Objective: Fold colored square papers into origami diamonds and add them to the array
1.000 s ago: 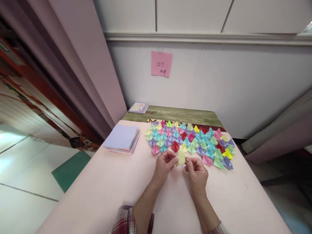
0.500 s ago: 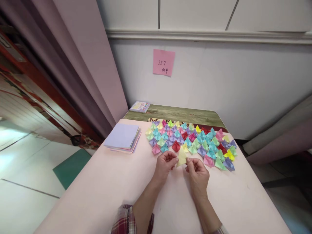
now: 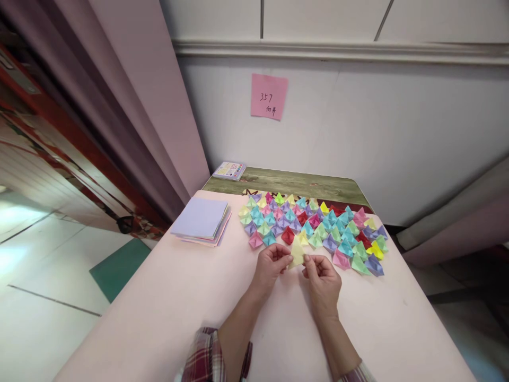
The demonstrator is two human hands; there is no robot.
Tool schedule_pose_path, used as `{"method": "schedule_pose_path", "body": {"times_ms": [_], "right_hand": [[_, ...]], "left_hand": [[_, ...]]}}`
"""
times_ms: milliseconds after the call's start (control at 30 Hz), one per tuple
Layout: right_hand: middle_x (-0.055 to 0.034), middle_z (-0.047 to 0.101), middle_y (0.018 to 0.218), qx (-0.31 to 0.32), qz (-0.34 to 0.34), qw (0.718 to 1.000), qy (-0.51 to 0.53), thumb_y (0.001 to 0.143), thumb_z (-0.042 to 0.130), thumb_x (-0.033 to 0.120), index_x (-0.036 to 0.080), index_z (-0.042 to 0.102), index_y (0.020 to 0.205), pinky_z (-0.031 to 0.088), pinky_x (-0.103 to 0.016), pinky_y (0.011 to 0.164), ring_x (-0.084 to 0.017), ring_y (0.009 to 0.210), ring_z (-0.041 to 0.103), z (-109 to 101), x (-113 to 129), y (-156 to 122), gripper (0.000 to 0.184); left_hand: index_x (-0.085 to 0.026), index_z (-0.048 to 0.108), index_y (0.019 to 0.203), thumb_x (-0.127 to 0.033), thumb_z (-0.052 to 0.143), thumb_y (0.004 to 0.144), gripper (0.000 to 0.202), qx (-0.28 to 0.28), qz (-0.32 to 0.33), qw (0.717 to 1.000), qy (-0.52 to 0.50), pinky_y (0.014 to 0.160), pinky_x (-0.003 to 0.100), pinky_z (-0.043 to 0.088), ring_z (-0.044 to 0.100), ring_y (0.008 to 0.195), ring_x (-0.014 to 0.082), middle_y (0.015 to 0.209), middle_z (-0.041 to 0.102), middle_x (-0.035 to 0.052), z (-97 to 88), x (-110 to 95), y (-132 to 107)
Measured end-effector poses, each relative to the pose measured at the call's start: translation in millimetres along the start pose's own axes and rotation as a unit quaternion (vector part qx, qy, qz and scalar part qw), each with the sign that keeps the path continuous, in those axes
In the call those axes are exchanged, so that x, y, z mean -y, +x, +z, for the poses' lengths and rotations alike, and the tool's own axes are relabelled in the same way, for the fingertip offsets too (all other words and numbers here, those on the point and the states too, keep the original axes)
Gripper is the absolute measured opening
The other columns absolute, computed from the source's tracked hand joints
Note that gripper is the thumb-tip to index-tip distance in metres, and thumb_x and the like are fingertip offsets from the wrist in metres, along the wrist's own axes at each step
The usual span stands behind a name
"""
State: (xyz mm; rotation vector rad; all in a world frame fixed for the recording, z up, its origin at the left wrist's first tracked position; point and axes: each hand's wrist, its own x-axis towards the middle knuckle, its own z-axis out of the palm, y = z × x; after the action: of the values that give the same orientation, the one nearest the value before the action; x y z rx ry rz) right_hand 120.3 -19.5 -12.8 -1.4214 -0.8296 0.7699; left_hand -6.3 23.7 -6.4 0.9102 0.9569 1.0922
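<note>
A small folded piece of pale yellow paper (image 3: 296, 252) is held upright between my two hands, its pointed tip upward. My left hand (image 3: 271, 268) pinches its left edge between thumb and fingers. On the opposite edge, my right hand (image 3: 323, 281) grips it the same way. Just beyond my fingers lie rows of small folded paper boats (image 3: 314, 220) in blue, green, purple, pink, red and yellow. A red paper boat (image 3: 288, 235) and a yellow one (image 3: 303, 238) are the nearest to the held paper.
A stack of square coloured paper (image 3: 201, 217), lilac on top, lies on the pale pink tabletop (image 3: 167, 297) at left. Behind, a printed packet (image 3: 229, 170) rests on a green wood-patterned surface (image 3: 298, 180). A pink note (image 3: 269, 96) with handwriting is on the wall.
The view has tilted slightly, shifting the scene a little. Both hands keep their pinch on the pale yellow paper, whose outline looks slightly narrower now.
</note>
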Motion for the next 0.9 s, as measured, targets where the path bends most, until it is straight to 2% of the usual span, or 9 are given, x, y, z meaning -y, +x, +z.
{"method": "schedule_pose_path", "body": {"times_ms": [200, 400, 467, 567, 700, 800, 900], "right_hand": [[0.0035, 0.055, 0.060, -0.001, -0.008, 1.000, -0.003, 0.076, 0.071, 0.047, 0.018, 0.061, 0.075, 0.043, -0.021, 0.051, -0.011, 0.053, 0.051, 0.6, 1.5, -1.0, 0.031], [0.0028, 0.057, 0.062, -0.008, -0.036, 0.999, -0.026, 0.078, 0.070, 0.047, 0.018, 0.063, 0.079, 0.043, -0.023, 0.053, -0.012, 0.055, 0.052, -0.5, -2.1, -1.1, 0.030], [0.0026, 0.057, 0.062, -0.007, -0.051, 0.998, -0.030, 0.078, 0.069, 0.046, 0.017, 0.064, 0.079, 0.044, -0.023, 0.055, -0.012, 0.056, 0.053, -1.0, -2.0, -1.7, 0.029], [0.0022, 0.058, 0.062, 0.020, -0.061, 0.998, -0.015, 0.079, 0.069, 0.045, 0.018, 0.064, 0.080, 0.046, -0.024, 0.056, -0.013, 0.056, 0.055, -2.2, -0.1, -2.2, 0.028], [0.0010, 0.061, 0.062, 0.072, -0.039, 0.997, 0.016, 0.081, 0.067, 0.044, 0.018, 0.064, 0.082, 0.048, -0.024, 0.056, -0.014, 0.057, 0.059, -4.4, 2.2, -0.2, 0.027], [0.0019, 0.060, 0.057, 0.066, -0.018, 0.997, 0.027, 0.082, 0.067, 0.045, 0.018, 0.064, 0.080, 0.047, -0.023, 0.055, -0.013, 0.054, 0.057, -4.7, 2.5, 2.0, 0.027], [0.0023, 0.059, 0.056, 0.058, -0.019, 0.998, 0.023, 0.080, 0.069, 0.045, 0.017, 0.064, 0.077, 0.046, -0.023, 0.054, -0.012, 0.053, 0.056, -4.0, 2.5, 2.3, 0.028]], "left_hand": [[-0.014, 0.062, 0.072, -0.031, 0.079, 0.066, 0.024, 0.012, -0.007, 1.000, -0.011, 0.048, 0.019, 0.034, 0.044, 0.047, 0.0057, 0.055, 0.054, -0.0047, 1.0, -3.1, -2.0], [-0.013, 0.065, 0.078, -0.039, 0.076, 0.070, 0.029, 0.034, -0.049, 0.998, 0.009, 0.038, 0.019, 0.022, 0.032, 0.035, 0.0038, 0.044, 0.045, -0.0083, 2.6, -3.1, -2.7], [-0.014, 0.064, 0.082, -0.042, 0.073, 0.074, 0.031, 0.045, -0.065, 0.997, 0.004, 0.036, 0.019, 0.019, 0.030, 0.032, 0.0036, 0.043, 0.047, -0.0081, 1.9, -2.9, -3.0], [-0.015, 0.061, 0.086, -0.044, 0.070, 0.077, 0.031, 0.076, -0.087, 0.993, -0.027, 0.034, 0.018, 0.020, 0.034, 0.030, 0.0039, 0.048, 0.056, -0.0053, -1.0, -3.9, -3.4], [-0.016, 0.057, 0.084, -0.043, 0.070, 0.078, 0.031, 0.131, -0.125, 0.981, -0.062, 0.034, 0.017, 0.023, 0.040, 0.030, 0.0041, 0.051, 0.062, -0.0025, -5.6, -8.0, -4.6], [-0.015, 0.057, 0.085, -0.043, 0.071, 0.078, 0.032, 0.157, -0.149, 0.974, -0.064, 0.033, 0.017, 0.027, 0.045, 0.031, 0.0050, 0.055, 0.065, -0.0001, -6.9, -10.1, -5.4], [-0.014, 0.057, 0.085, -0.044, 0.072, 0.076, 0.035, 0.160, -0.163, 0.972, -0.058, 0.034, 0.017, 0.034, 0.051, 0.034, 0.0068, 0.062, 0.069, 0.0039, -6.1, -9.2, -5.1]]}}
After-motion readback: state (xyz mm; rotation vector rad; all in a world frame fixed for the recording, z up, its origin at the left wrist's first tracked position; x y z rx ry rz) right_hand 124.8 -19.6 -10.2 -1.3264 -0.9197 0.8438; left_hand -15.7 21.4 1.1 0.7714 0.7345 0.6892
